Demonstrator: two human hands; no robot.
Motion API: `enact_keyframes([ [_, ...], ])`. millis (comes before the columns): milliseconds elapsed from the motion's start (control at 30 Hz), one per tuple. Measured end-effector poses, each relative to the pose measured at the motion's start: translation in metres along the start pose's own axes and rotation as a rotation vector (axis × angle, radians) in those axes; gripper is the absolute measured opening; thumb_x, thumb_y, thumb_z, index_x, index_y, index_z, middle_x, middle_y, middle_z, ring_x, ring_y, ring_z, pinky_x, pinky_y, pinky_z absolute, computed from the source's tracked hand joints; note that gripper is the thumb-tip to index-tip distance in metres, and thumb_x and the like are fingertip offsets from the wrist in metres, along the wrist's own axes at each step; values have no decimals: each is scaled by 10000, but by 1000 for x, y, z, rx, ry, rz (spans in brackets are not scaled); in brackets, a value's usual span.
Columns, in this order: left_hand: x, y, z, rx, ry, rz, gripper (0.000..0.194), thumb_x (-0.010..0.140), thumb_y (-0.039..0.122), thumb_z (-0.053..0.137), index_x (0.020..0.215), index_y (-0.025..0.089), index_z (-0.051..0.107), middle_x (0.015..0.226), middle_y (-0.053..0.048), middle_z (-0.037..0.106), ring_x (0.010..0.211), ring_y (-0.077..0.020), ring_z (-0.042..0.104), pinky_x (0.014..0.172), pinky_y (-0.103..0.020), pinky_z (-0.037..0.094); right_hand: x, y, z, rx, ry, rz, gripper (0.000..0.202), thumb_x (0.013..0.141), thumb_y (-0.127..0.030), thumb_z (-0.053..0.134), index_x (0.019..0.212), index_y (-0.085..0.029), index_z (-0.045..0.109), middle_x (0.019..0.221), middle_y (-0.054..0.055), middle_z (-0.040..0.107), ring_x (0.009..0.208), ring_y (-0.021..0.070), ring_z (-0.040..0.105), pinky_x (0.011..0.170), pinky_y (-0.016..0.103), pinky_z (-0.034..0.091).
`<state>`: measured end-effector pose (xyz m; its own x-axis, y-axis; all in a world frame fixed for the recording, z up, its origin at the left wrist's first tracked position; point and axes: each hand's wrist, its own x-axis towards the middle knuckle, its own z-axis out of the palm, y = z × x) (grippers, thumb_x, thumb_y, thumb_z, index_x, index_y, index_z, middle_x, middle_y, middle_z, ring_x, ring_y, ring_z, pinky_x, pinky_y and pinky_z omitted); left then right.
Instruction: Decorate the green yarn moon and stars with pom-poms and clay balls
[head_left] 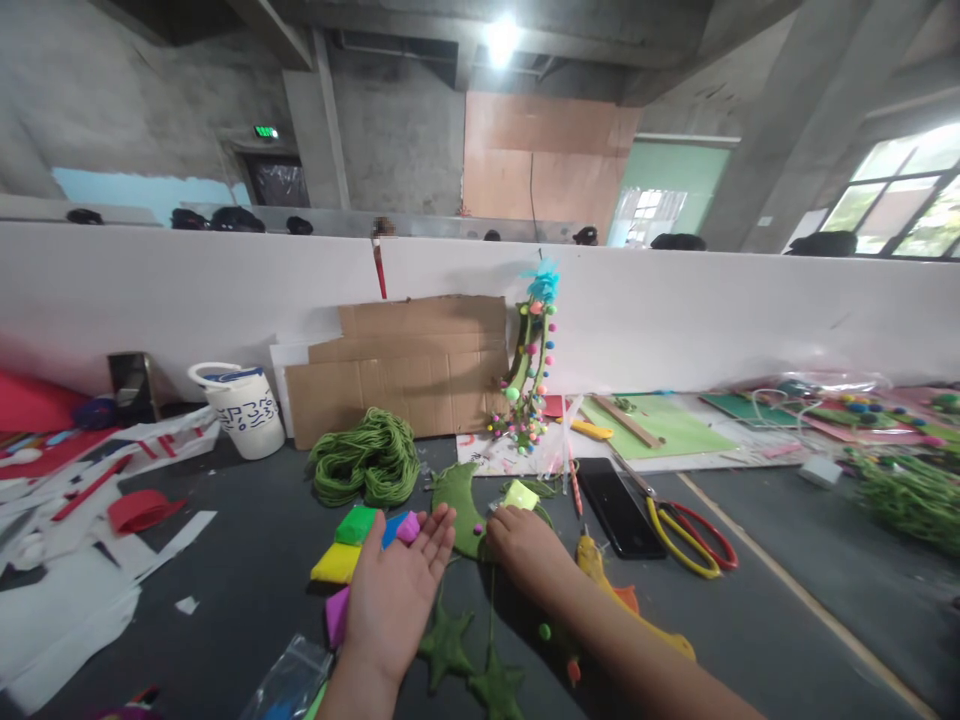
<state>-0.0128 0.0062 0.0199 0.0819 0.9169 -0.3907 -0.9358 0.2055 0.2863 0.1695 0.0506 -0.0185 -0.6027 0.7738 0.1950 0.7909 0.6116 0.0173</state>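
Observation:
My left hand (397, 590) is palm up, fingers stretched out, with nothing visible on the palm. Blocks of coloured clay, among them a green block (355, 524) and a yellow block (335, 563), lie beside and partly behind it. My right hand (525, 550) has its fingers curled down at the right edge of a green felt crescent moon (454, 500); whatever is under the fingertips is hidden. A small purple ball (478, 529) sits on the moon near those fingers. Strings run from the moon down to two green felt stars (448, 645). A pale yellow block (520, 495) lies just beyond my right hand.
A green yarn bundle (367, 455) lies ahead, before cardboard (405, 350). To the right are a phone (621, 508), scissors (686, 530) and a yellow glue gun (592, 560) under my forearm. A white cup (247, 415) and paper scraps (67, 600) are left. A pompom-covered ornament (532, 350) stands behind.

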Motion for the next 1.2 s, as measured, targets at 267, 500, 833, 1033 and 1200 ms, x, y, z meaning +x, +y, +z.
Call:
enact_keyframes([
  [267,1,5,-1,32,-4,37,362,867,354,444,978,20,529,1107,-282,580,1105,-341,560,852,-418,537,0,0,-10,50,-36,30,120,876,-153,505,848,-140,621,849,79,605,831,212,530,721,314,345],
  [500,5,1,-2,231,33,58,252,901,241,373,871,88,571,963,-173,651,924,-229,655,774,-339,547,2,8,-15,199,-20,143,120,851,-134,514,843,-136,634,845,91,613,837,223,543,730,314,364],
  [833,-17,-23,11,654,-187,-162,186,805,242,516,739,111,631,559,-17,554,523,-110,517,520,-209,402,-11,-18,-71,678,74,89,209,825,-105,544,982,-217,625,898,-6,606,813,107,573,708,177,436],
  [1033,-18,-24,7,664,-152,-98,121,758,224,571,692,134,617,518,12,523,489,-97,466,496,-210,377,-12,-19,-78,802,105,-6,170,819,-147,583,966,-211,640,916,2,595,898,140,528,793,234,397],
  [1200,-12,-27,2,592,-105,-97,166,774,256,608,662,134,603,531,3,547,501,-103,503,491,-213,409,0,-21,-76,697,108,-7,63,803,-209,613,851,-181,642,905,25,590,896,165,515,776,242,388],
])
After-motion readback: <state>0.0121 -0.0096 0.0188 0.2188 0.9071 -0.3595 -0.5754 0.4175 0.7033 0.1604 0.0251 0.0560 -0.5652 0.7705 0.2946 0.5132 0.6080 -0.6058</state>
